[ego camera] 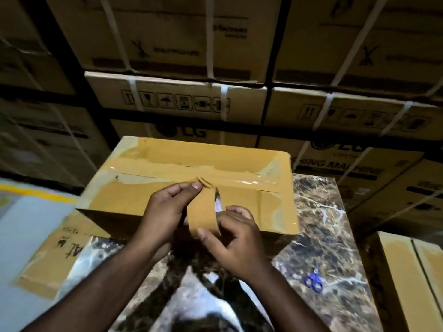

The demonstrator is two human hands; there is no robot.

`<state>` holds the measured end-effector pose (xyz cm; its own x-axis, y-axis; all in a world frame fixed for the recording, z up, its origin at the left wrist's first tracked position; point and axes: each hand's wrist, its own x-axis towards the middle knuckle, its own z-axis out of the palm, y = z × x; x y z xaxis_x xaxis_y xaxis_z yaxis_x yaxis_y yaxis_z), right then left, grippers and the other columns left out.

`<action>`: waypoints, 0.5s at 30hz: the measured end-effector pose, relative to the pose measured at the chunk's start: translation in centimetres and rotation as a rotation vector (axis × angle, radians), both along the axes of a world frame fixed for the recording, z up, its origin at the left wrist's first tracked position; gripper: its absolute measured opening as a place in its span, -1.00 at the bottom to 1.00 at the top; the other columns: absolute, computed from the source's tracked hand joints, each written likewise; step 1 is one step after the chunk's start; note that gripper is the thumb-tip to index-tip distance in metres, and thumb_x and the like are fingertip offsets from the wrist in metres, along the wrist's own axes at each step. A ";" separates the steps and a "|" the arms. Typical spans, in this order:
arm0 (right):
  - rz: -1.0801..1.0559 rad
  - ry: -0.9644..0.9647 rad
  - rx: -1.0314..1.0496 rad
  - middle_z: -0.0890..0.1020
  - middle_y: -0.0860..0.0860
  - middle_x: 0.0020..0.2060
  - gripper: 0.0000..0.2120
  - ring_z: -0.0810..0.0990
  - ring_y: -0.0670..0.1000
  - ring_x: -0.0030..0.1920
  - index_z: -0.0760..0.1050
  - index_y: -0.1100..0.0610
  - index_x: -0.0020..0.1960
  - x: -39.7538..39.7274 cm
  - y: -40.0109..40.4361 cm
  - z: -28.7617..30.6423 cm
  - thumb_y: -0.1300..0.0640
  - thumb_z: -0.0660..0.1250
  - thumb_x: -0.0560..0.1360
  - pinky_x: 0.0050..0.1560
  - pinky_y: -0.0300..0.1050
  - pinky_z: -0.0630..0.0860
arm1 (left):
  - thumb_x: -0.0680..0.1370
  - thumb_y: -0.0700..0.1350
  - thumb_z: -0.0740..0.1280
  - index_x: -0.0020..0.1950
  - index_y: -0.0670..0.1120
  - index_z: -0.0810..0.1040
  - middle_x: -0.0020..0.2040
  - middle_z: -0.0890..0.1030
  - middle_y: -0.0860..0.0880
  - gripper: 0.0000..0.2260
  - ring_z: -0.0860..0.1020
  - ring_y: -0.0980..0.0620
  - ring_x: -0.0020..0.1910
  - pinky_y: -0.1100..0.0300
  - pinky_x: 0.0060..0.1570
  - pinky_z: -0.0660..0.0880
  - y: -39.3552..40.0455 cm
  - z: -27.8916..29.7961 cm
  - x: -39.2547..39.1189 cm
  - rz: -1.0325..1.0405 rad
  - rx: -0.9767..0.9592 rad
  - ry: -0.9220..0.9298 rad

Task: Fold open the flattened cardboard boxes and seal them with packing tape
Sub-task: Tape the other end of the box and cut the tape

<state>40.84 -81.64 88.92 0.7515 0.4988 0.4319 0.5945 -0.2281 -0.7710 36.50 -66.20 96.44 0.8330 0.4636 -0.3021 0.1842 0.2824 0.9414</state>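
Closed box (pixel 191 188) at frame centre on marbled table (pixel 318 226), top seam covered by glossy brown tape, patchy torn paper. Tape roll (pixel 203 216) is gripped by right hand (pixel 236 238); tape end is pinched by left hand (pixel 167 209).

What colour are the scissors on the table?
Blue scissors, seen in the head view, on the marble table.

Blue-handled scissors (pixel 314 281) lie on the marbled table (pixel 318 219), right of the grip; strapped appliance cartons (pixel 182 97) stack beyond it.
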 end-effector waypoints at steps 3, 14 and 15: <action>0.013 0.206 -0.029 0.54 -0.16 -0.25 -0.59 0.55 -0.01 0.03 0.48 -0.03 -0.16 -1.1 5.6 -0.5 -0.36 0.29 0.58 0.32 -0.05 0.43 | 0.57 -0.05 0.48 -0.07 -0.10 0.75 -0.04 0.72 -0.08 -0.86 0.63 0.07 -0.13 0.21 -0.12 0.51 5.5 0.2 0.7 0.016 0.244 -0.004; -0.132 0.806 0.434 0.71 0.16 -0.24 -0.85 0.71 0.12 -0.27 0.57 0.17 0.01 -5.5 29.1 4.0 0.09 0.39 0.65 -0.21 0.31 0.64 | 0.54 -0.14 0.50 -0.06 -0.19 0.74 -0.28 0.70 -0.05 -0.89 0.62 0.10 -0.36 0.26 -0.31 0.49 30.6 0.3 5.7 -0.078 0.233 0.052; -0.156 0.824 0.430 0.72 0.17 -0.25 -0.84 0.69 0.12 -0.29 0.55 0.18 -0.01 -5.6 30.4 4.2 0.09 0.37 0.66 -0.23 0.26 0.62 | 0.54 -0.16 0.50 -0.07 -0.20 0.74 -0.27 0.70 -0.05 -0.89 0.63 0.12 -0.36 0.28 -0.30 0.49 31.9 0.2 6.6 -0.087 0.249 0.048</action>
<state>35.22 -51.23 93.13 0.9471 0.2882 -0.1415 -0.1886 0.1427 -0.9716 43.12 -34.25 96.60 0.8607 0.4555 -0.2274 0.2435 0.0240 0.9696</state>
